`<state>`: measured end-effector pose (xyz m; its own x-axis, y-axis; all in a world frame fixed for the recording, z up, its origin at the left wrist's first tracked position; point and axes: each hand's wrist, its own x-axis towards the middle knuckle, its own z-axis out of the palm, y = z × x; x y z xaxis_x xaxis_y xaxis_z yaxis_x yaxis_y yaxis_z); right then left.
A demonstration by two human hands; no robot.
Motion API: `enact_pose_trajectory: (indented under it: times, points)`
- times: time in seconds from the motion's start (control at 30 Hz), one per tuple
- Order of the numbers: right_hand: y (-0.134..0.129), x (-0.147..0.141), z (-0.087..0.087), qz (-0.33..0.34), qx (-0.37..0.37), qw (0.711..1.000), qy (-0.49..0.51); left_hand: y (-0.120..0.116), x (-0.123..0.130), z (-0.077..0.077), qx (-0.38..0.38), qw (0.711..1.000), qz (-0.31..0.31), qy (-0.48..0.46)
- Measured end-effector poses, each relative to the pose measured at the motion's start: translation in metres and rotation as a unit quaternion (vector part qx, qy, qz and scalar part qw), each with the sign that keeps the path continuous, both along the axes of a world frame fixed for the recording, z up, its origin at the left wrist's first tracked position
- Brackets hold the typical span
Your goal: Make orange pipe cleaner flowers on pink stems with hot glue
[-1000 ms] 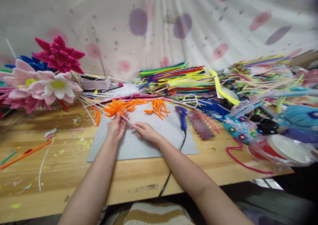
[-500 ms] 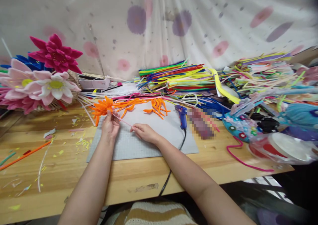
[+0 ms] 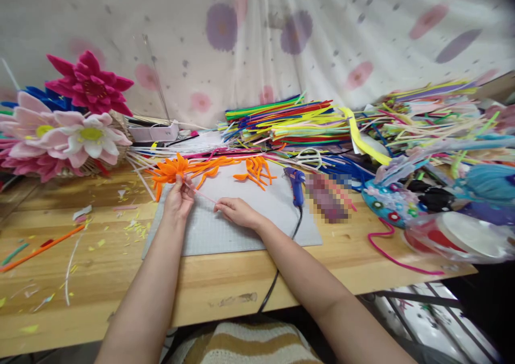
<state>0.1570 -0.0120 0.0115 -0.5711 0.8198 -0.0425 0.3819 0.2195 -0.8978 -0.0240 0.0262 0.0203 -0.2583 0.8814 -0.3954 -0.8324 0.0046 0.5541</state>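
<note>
The orange flower (image 3: 171,170) is over the mat's (image 3: 241,230) far left corner, hiding that corner; its petals crowd together, so their number cannot be told. The left hand (image 3: 180,199) is closed around the pink stem (image 3: 206,197) just below the flower, its fingers covering the join. Over the middle of the mat, the right hand (image 3: 237,212) pinches the stem's lower part between thumb and fingertips; the curled fingers hide its end.

Loose orange petals (image 3: 254,173) lie on the mat's far part, some overlapping too closely to separate. The glue gun (image 3: 296,187) rests on the mat's right side, its cord (image 3: 298,227) passing behind the right forearm and dropping from sight at the table's near edge. Right of the mat, a pixelated patch masks some object. Farther right, a plastic-wrapped tub (image 3: 462,235) is blurred. Left of the mat, the pink flowers (image 3: 36,123) are cut off by the picture's edge.
</note>
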Motion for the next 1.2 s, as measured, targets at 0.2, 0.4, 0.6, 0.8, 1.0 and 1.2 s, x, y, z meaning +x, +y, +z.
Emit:
enact_pose_trajectory:
  times: [0.2,0.4,0.6,0.8,1.0,1.2]
  points:
    - [0.003,0.003,-0.005,-0.011,-0.023,1.0,0.001,-0.001,-0.01,0.0,0.085,0.995,-0.026,0.045]
    - [0.004,0.004,-0.007,0.003,0.005,1.0,0.003,-0.002,-0.009,0.002,0.076,0.996,-0.01,0.033]
    - [0.007,0.007,-0.005,0.041,0.059,0.997,-0.032,-0.004,-0.007,0.003,0.058,0.998,-0.027,0.012]
    - [0.008,0.01,-0.006,0.041,0.098,0.99,-0.089,0.0,-0.008,-0.001,0.014,0.999,0.024,0.027]
    - [0.008,0.01,-0.006,0.023,0.103,0.99,-0.092,0.004,-0.014,-0.003,0.019,0.996,0.084,0.026]
    - [0.005,0.002,-0.001,0.104,-0.02,0.993,0.05,0.006,-0.015,-0.001,0.009,0.994,0.107,0.009]
